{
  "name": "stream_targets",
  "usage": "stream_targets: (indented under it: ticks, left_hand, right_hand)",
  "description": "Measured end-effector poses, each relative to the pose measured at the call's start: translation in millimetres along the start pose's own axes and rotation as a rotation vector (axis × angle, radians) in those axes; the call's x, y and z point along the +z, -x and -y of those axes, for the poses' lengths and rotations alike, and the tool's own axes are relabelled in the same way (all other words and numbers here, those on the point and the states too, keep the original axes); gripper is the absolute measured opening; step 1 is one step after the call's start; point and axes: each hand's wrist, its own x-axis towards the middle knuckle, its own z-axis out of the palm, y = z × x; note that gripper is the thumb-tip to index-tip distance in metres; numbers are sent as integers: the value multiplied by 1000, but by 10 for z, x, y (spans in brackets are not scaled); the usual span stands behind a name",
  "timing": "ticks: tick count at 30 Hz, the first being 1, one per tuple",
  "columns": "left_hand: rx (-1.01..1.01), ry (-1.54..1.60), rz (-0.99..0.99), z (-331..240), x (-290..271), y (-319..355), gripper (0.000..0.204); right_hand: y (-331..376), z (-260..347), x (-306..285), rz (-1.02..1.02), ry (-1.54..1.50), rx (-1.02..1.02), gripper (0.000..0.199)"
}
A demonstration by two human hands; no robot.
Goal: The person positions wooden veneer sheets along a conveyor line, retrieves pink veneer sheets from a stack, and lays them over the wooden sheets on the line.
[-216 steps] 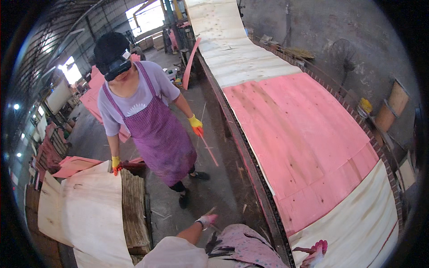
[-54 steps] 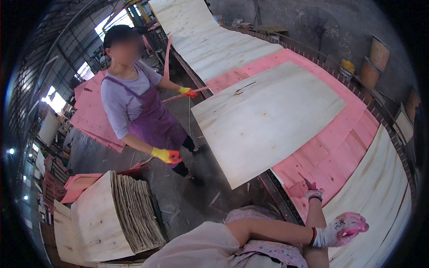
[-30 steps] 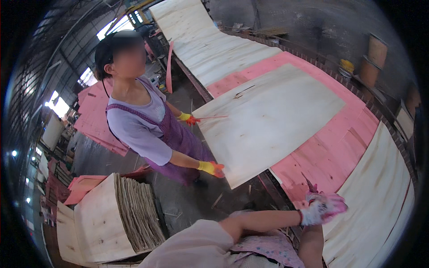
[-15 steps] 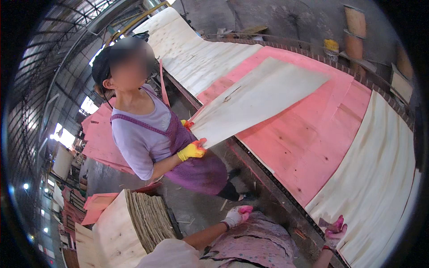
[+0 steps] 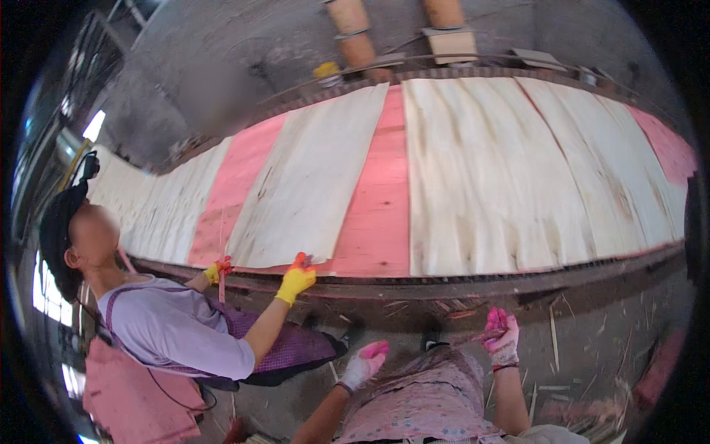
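My left hand, in a white glove with pink-stained fingers, hangs before my patterned pink apron. Its fingers are curled together, and nothing shows in them. My right hand, gloved the same way, is closed around a thin, flat, dark piece that juts out leftward; its kind is too small to make out. Both hands are apart from the long bed of sheets. Across it lie pale wood veneer sheets and pink-coated ones. A co-worker's yellow-gloved hand is at the near edge of one pale veneer sheet.
The co-worker stands at my left against the bed's near rail. Wood scraps litter the floor on the right. Pink sheets are piled behind the co-worker. Brown drums and a yellow-topped bucket stand beyond the bed.
My view has swung right along the bed. The co-worker's pale sheet, held up over the pink ones before, now lies down on them. My right hand has come away from the bed's edge.
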Motion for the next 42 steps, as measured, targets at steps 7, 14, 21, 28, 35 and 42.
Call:
stream_targets:
  ticks: [7,14,21,28,35,42]
  left_hand:
    - [47,-395,175,261,393,184,40]
    - [-98,-290,562,230,1243,437,44]
    - [-89,-490,685,104,2359,504,41]
    - [-276,-291,929,553,3996,480,39]
    - [47,-913,956,1016,5110,99,34]
    - [-273,-1153,716,1371,5585,-585,22]
  right_hand:
    - [1102,408,-904,3,-11,-191,20]
    - [2153,1141,-1539,-148,-166,-438,27]
    - [2359,1592,-2093,-166,-412,-573,25]
    - [2465,2298,-2769,-103,-490,-657,30]
    - [3189,3499,-3820,-343,-542,-957,35]
    - [3771,4400,-4893,-564,-808,-1222,38]
